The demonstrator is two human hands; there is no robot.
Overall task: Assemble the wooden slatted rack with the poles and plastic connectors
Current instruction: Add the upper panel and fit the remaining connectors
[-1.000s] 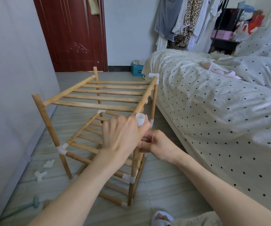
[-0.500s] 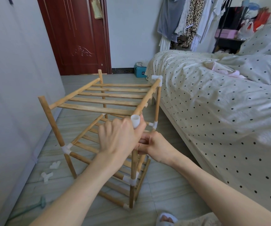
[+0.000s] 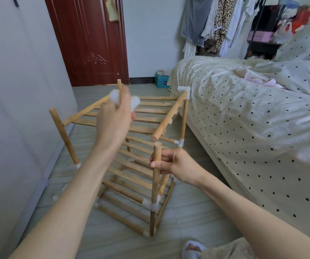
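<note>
The left hand (image 3: pixel 113 116) has lifted the white connector (image 3: pixel 116 96) off the near pole (image 3: pixel 156 176) and raised it. The pole's top now stands bare, apart from the top rail's end (image 3: pixel 155 137).

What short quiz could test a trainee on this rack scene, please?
1. True or false: the near right pole has a connector on its top.
2. Which hand grips that pole? A left hand B right hand
3. Fill in: the left hand holds a white ____.

Key: 1 false, its top is bare. 2 B. 3 connector; it is blurred, raised above the rack.
</note>
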